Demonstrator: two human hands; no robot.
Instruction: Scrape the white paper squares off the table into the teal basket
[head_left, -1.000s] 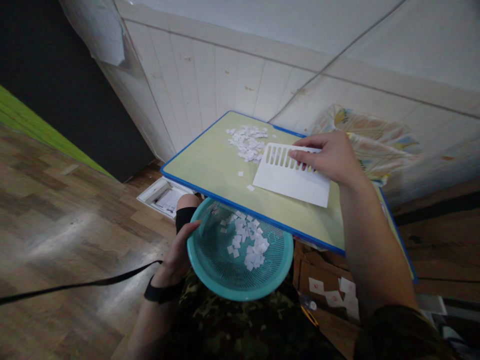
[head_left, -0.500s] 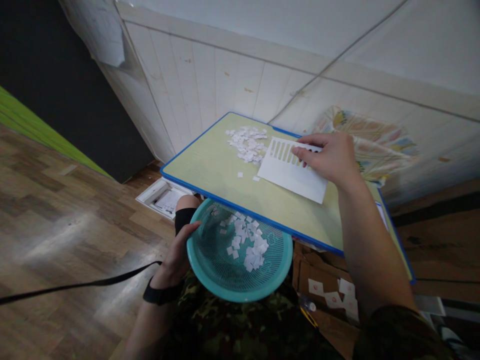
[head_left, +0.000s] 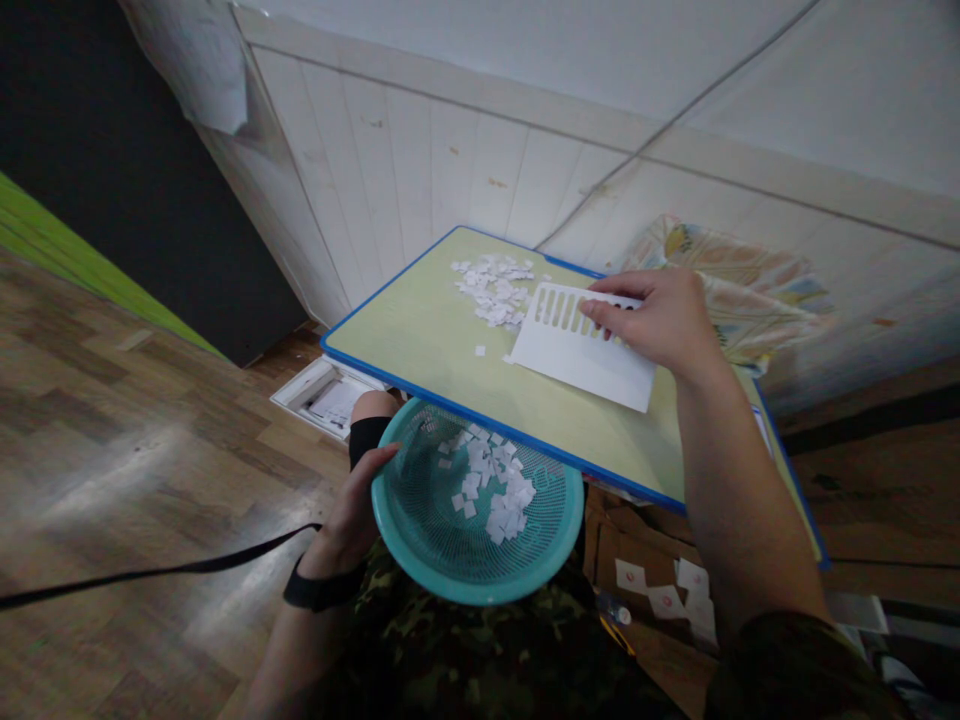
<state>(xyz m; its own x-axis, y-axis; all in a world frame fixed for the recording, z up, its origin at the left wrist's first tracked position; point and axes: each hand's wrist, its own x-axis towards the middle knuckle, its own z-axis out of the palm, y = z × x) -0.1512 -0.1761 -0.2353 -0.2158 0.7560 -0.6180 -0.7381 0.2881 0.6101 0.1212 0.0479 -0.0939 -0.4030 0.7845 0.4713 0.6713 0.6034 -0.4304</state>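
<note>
My left hand (head_left: 358,505) is closed on the left rim of a teal mesh plastic basket (head_left: 420,570), which sits on my lap below the table edge. Small white paper squares (head_left: 510,495) lie in the basket. My right hand (head_left: 656,315) pinches a white card with a row of long slots (head_left: 585,365) over the pale yellow table (head_left: 405,320) with its blue edge. A heap of white paper pieces (head_left: 495,285) lies left of the card. One loose piece (head_left: 480,351) lies apart, and another touches the card's left corner.
A white panelled wall (head_left: 420,160) stands behind the table, with a cable (head_left: 637,150) across it. Patterned cloth or plastic (head_left: 750,270) hangs at the right. Below are an open white box (head_left: 322,395), several printed cards (head_left: 666,601) and cardboard (head_left: 885,480).
The slotted card in my right hand has shifted slightly left and toward me, its left corner now at a loose paper piece. My left hand and the basket stay nearly still.
</note>
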